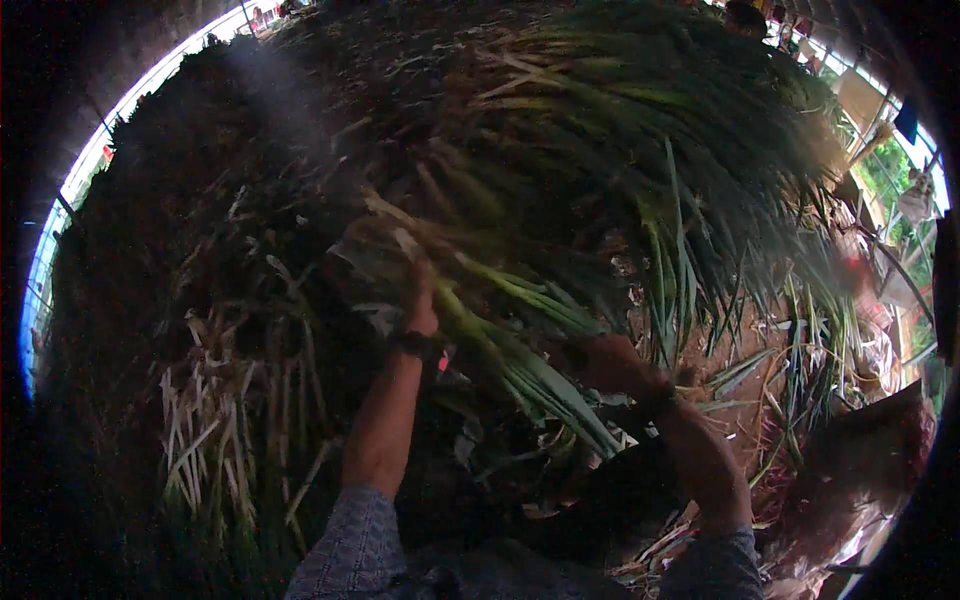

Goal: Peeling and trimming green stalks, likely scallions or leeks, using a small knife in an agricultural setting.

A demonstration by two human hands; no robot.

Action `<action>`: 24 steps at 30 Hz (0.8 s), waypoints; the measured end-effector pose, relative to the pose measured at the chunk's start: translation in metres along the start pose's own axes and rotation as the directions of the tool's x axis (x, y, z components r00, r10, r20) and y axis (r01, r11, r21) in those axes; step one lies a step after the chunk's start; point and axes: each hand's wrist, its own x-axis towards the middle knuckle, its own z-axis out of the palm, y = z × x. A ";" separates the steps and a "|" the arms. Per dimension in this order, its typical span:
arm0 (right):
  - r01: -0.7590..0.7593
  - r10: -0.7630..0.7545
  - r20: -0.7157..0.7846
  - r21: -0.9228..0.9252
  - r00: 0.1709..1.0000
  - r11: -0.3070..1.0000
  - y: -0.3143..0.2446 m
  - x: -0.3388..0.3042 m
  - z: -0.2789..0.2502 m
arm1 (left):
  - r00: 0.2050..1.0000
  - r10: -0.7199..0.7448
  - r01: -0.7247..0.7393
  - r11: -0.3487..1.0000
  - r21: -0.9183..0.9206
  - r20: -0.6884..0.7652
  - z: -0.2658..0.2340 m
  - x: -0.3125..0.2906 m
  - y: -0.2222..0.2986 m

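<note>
My left hand [420,300] reaches up and grips the pale root end of a bundle of green onions [500,340] that lies slanted across the middle. My right hand [605,362] holds the same bundle lower down, around its green stalks. A dark band sits on each wrist. Both sleeves are grey-blue and come in from the lower edge. The fingers of both hands are partly hidden by the stalks.
A large heap of green onions [660,140] fills the top right, leaves hanging down. Pale stalks with roots [220,420] lie stacked at the left. Loose leaves and husks [780,400] litter the brown ground at right. People stand far off at the top right.
</note>
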 end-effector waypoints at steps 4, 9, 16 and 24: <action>-0.022 0.026 0.054 -0.074 0.998 0.997 0.003 0.023 0.017 | 1.000 0.013 -0.013 0.992 0.127 0.007 0.005 -0.009 -0.027; -0.081 0.094 0.055 -0.205 0.994 0.975 0.015 0.044 0.043 | 0.996 0.074 -0.073 0.996 -0.042 0.041 0.013 -0.010 -0.015; -0.240 0.245 0.140 -0.052 0.959 0.969 0.015 0.076 0.025 | 0.961 -0.115 0.230 0.838 -0.495 0.252 -0.003 -0.021 0.020; -0.131 0.164 -0.089 0.293 0.983 0.947 0.027 0.079 0.041 | 0.959 -0.143 0.281 0.546 -0.789 0.243 -0.003 -0.051 0.072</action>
